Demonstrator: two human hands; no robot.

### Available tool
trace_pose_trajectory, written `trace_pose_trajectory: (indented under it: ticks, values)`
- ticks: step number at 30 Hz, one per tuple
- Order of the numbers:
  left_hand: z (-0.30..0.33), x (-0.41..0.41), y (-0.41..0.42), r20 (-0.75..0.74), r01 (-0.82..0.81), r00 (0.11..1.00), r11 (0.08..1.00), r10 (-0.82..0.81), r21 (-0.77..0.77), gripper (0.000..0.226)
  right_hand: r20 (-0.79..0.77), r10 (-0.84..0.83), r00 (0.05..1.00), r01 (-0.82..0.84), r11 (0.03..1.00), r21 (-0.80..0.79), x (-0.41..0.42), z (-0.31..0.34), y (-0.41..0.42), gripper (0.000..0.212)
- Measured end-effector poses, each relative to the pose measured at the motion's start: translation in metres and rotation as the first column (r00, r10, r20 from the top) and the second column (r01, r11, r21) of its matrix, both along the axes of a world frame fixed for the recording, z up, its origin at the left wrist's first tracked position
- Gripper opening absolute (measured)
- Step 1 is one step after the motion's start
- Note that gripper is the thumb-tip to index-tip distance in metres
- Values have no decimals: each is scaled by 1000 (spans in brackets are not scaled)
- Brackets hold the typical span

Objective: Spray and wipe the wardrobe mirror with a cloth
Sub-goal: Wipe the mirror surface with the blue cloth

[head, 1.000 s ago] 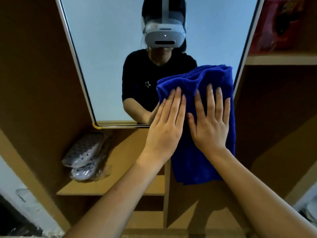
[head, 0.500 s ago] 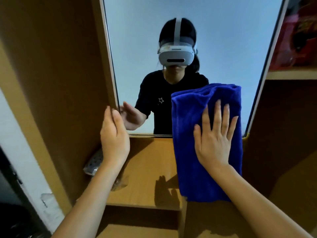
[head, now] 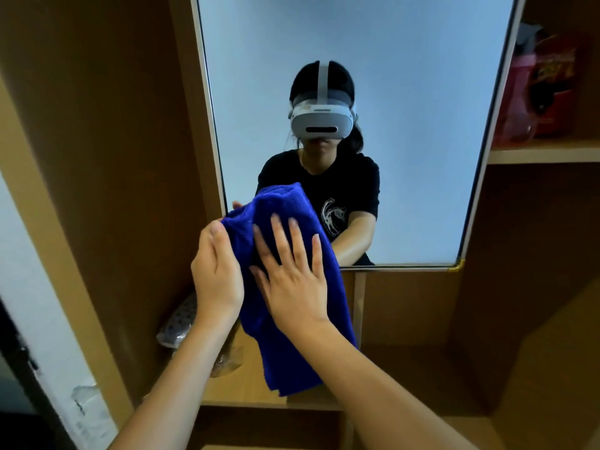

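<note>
Shelf (head: 539, 151) holds red packet (head: 548, 92).

mirror (head: 406, 92): tall, thin pale frame, brass cap at lower right corner, set upright in the wooden wardrobe, reflects a person in a headset | cloth (head: 279, 206): deep blue, plush, bunched, draped over the mirror's lower left corner, its lower part hanging down past the bottom edge
</note>
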State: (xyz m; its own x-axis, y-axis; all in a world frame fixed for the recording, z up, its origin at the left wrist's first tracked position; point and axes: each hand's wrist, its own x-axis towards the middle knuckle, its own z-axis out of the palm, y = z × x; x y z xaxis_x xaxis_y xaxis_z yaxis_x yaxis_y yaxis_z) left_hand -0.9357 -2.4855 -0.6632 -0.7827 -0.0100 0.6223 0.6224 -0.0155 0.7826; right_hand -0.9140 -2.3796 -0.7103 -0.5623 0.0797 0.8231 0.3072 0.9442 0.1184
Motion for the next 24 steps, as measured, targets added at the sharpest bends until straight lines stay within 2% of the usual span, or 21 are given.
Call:
trace_pose_trajectory:
  ticks: [5, 11, 13, 16, 19, 21, 22, 24]
  values:
    - [-1, 0, 12, 35, -44, 999, 997, 42, 65, 45, -13, -11, 1000, 11, 1000, 17, 22, -3, 39, 63]
    - [-5, 3, 26, 28, -138, 990, 987, 136, 87, 26, -79, -97, 992, 98, 995, 14, 57, -7, 98, 65]
    - [-4, 3, 31, 10, -177, 984, 980, 177, 88, 22, -102, -136, 985, 135, 991, -18, 68, -6, 115, 65]
    - [-9, -4, 35, -10, -205, 978, 973, 207, 103, 31, -157, -165, 974, 152, 984, -92, 84, -5, 142, 67]
    - [-10, -3, 39, -4, -235, 972, 968, 236, 90, 37, -176, -220, 959, 178, 957, -230, 99, -9, 163, 66]
    - [-9, 2, 41, 6, -264, 964, 962, 264, 74, 37, -107, -231, 967, 160, 880, -448, 102, -19, 171, 69]
    - [-9, 2, 41, 2, -275, 961, 959, 276, 73, 38, -87, -194, 977, 107, 800, -591, 102, -23, 169, 71]
    - [-10, 2, 40, -6, -281, 959, 957, 282, 76, 42, -215, -113, 970, -102, 613, -784, 103, -28, 164, 61]
